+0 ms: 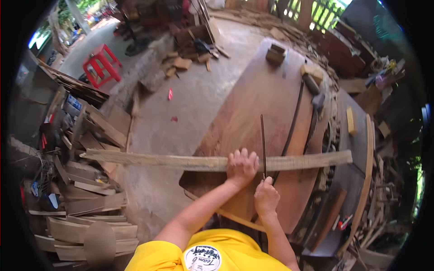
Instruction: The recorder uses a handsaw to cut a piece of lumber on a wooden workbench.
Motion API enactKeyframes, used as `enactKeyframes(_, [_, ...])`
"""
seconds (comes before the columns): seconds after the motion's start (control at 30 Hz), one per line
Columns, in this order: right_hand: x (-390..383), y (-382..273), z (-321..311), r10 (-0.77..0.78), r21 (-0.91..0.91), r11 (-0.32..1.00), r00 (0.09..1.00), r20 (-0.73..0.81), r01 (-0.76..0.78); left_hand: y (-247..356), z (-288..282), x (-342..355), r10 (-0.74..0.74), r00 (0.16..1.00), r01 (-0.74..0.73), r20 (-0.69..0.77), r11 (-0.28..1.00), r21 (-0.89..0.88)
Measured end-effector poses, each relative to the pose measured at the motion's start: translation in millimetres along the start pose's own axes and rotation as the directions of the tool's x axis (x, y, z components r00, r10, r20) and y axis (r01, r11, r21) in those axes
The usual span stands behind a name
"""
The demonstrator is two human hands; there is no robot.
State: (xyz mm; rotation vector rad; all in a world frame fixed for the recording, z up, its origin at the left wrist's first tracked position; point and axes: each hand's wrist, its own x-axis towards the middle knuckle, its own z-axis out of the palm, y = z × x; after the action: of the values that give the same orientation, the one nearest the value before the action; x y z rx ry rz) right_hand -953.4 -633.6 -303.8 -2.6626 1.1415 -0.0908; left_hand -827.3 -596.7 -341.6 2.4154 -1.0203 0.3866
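A long, pale wooden strip (199, 162) lies crosswise in front of me, over a broad brown wooden board (244, 108). My left hand (242, 168) grips the strip near its middle, fingers bent over the far edge. Just to the right, my right hand (266, 196) is closed round the near end of a long, thin dark saw-like blade (263, 135). The blade appears edge-on, crossing the strip at about a right angle and pointing away from me. Its handle is hidden in my fist, and its teeth cannot be made out.
Stacked wood offcuts (90, 230) fill the left side. A red plastic stool (101, 65) stands at the far left. Several scrap blocks (182, 63) lie on the concrete floor (176, 117). On the right are a dark bench top (347, 153), a yellowish block (351, 120) and a dark hand tool (318, 100).
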Motion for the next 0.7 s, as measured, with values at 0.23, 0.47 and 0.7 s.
enactKeyframes(0.23, [-48, 2, -11, -0.022, -0.037, 0.999, 0.999, 0.042, 0.024, -6, -18, -3, -0.024, 0.999, 0.024, 0.038, 0.999, 0.023])
enactKeyframes(0.47, [-14, -10, -11, -0.022, 0.005, 1.000, 0.998, 0.055, 0.022, -10, -14, 4, -0.020, 1.000, 0.020, 0.024, 0.999, 0.027])
enactKeyframes(0.7, [0, -8, -7, -0.015, 0.021, 1.000, 1.000, -0.008, 0.015, -3, -11, 4, -0.002, 1.000, 0.001, 0.024, 0.999, 0.044])
